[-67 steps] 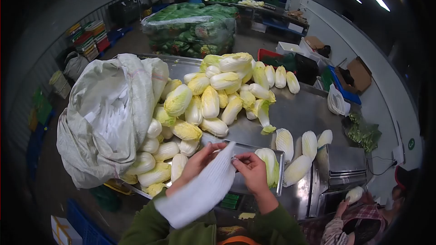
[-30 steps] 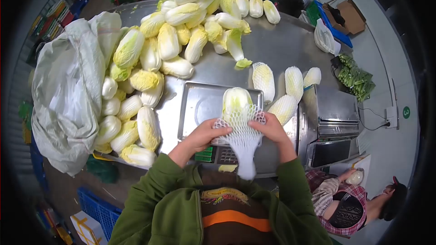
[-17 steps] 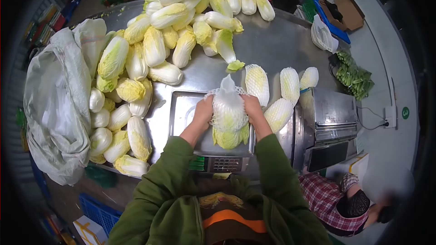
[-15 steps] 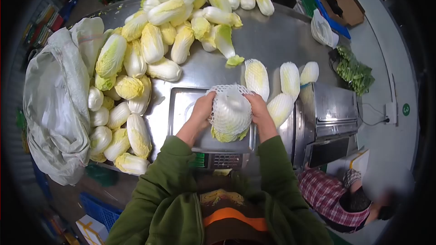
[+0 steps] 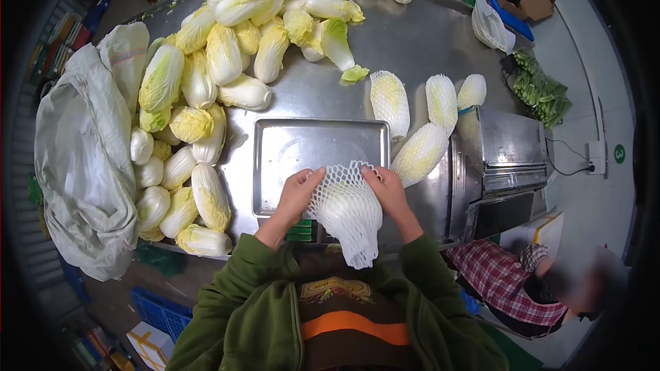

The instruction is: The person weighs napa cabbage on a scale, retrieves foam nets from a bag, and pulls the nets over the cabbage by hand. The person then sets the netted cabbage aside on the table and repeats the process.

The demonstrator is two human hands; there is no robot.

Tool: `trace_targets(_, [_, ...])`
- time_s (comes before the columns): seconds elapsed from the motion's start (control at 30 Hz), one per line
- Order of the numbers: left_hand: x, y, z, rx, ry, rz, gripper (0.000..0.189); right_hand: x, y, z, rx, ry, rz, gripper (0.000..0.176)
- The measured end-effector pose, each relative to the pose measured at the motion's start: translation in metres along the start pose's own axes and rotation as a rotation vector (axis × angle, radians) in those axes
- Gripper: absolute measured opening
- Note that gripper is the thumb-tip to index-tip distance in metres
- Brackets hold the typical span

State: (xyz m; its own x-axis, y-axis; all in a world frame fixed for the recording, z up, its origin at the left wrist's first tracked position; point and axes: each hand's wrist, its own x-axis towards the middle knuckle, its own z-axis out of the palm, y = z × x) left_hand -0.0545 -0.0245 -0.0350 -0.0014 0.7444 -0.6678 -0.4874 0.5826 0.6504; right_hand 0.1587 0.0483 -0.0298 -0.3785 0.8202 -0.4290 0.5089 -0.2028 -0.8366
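Observation:
A white foam net [image 5: 347,216] covers a pale cabbage close to my body, its lower end narrow and hanging loose. My left hand [image 5: 301,194] pinches the net's upper left edge between thumb and fingers. The upper right edge is gripped by my right hand [image 5: 388,191]. Just beyond both hands lies a shallow metal tray [image 5: 320,122] with nothing on its visible surface. Netted cabbages lie to its right, one [image 5: 421,153] beside the tray's edge and another [image 5: 390,104] behind it.
Bare cabbages [image 5: 223,55] are heaped at the left and back of the steel table [image 5: 412,41]. A white sack [image 5: 89,165] lies far left. A metal machine [image 5: 509,141] stands right; a person in a checked shirt [image 5: 491,282] is at the lower right.
My hands and the netted cabbage have moved off the tray toward my body. The cabbage's leafy end no longer shows, and the net now hangs down below it.

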Motion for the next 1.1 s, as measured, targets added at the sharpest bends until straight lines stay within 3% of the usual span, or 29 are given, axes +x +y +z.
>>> trace_targets(0.07, [0.001, -0.025, -0.003, 0.159, 0.088, 0.217, 0.031, -0.011, -0.004, 0.012, -0.047, 0.312, -0.165, 0.037])
trace_targets(0.1, [0.002, -0.036, 0.001, 0.246, 0.150, 0.345, 0.031, -0.010, 0.001, 0.018, -0.047, 0.309, -0.161, 0.037])
trace_targets(0.13, [0.007, -0.044, -0.001, 0.245, 0.151, 0.342, 0.031, -0.006, 0.010, 0.024, -0.164, 0.430, -0.205, 0.037])
trace_targets(0.17, [0.011, -0.053, -0.003, 0.433, 0.302, 0.462, 0.029, -0.004, 0.021, 0.031, -0.281, 0.553, -0.246, 0.036])
trace_targets(0.2, [0.013, -0.058, -0.003, 0.623, 0.449, 0.584, 0.028, -0.003, 0.028, 0.036, -0.280, 0.557, -0.240, 0.036])
trace_targets(0.27, [0.010, -0.048, 0.010, 0.581, 0.444, 0.639, 0.025, 0.005, 0.036, 0.042, -0.657, 0.554, -0.306, 0.034])
trace_targets(0.37, [0.013, -0.048, 0.008, 0.711, 0.511, 0.665, 0.025, 0.007, 0.039, 0.044, -0.631, 0.563, -0.226, 0.030])
trace_targets(0.4, [0.015, -0.050, 0.006, 0.642, 0.536, 0.556, 0.024, 0.009, 0.036, 0.043, -0.630, 0.570, -0.230, 0.030])
trace_targets(0.43, [0.017, -0.052, 0.002, 0.575, 0.559, 0.443, 0.023, 0.011, 0.033, 0.043, -0.402, 0.478, -0.042, 0.030])
trace_targets(0.47, [0.024, -0.059, -0.006, 0.579, 0.559, 0.449, 0.023, 0.011, 0.029, 0.045, -0.171, 0.380, 0.139, 0.031])
trace_targets(0.5, [0.027, -0.054, -0.009, 0.051, 0.332, 0.220, 0.022, 0.011, 0.029, 0.049, -0.166, 0.385, 0.132, 0.031])
trace_targets(0.53, [0.028, -0.053, -0.010, -0.465, 0.086, -0.019, 0.022, 0.010, 0.029, 0.055, 0.366, 0.291, 0.244, 0.034])
trace_targets(0.57, [0.011, -0.062, -0.011, -0.743, -0.105, -0.059, 0.026, 0.007, 0.028, 0.060, 0.894, 0.177, 0.348, 0.037])
trace_targets(0.6, [0.004, -0.056, -0.005, -0.739, -0.114, -0.055, 0.026, 0.002, 0.031, 0.064, 0.894, 0.182, 0.338, 0.037])
trace_targets(0.67, [-0.001, -0.044, 0.003, -0.775, -0.093, -0.108, 0.033, -0.007, 0.036, 0.074, 1.285, 0.156, 0.433, 0.042])
trace_targets(0.7, [-0.008, -0.036, 0.005, -0.772, 0.055, -0.239, 0.023, -0.019, 0.013, 0.073, 1.373, 0.185, 0.479, 0.036])
trace_targets(0.73, [-0.007, -0.042, -0.002, -0.771, 0.054, -0.241, 0.023, -0.025, 0.018, 0.072, 1.375, 0.186, 0.480, 0.036])
trace_targets(0.8, [-0.006, -0.053, -0.014, -0.566, 0.243, -0.337, 0.018, -0.039, 0.028, 0.070, 1.243, 0.226, 0.566, 0.027])
trace_targets(0.83, [-0.013, -0.055, -0.015, -0.578, 0.180, -0.285, 0.011, -0.041, 0.030, 0.072, 1.246, 0.228, 0.561, 0.027])
trace_targets(0.93, [-0.024, -0.053, -0.019, -0.713, 0.082, -0.326, 0.016, -0.045, 0.041, 0.078, 1.467, 0.253, 0.553, 0.024])
trace_targets(0.97, [-0.030, -0.052, -0.021, -0.706, 0.081, -0.325, 0.016, -0.049, 0.046, 0.076, 1.495, 0.166, 0.547, 0.025])
trace_targets(1.03, [-0.060, -0.033, -0.014, -0.469, 0.040, -0.339, 0.021, -0.066, 0.043, 0.064, 1.522, 0.077, 0.540, 0.026])
trace_targets(1.07, [-0.070, -0.029, -0.016, -0.468, 0.040, -0.338, 0.021, -0.083, 0.033, 0.051, 1.070, -0.064, 0.478, 0.027])
trace_targets(1.1, [-0.079, -0.028, -0.021, -0.085, 0.047, -0.217, 0.022, -0.092, 0.025, 0.043, 0.616, -0.191, 0.403, 0.029])
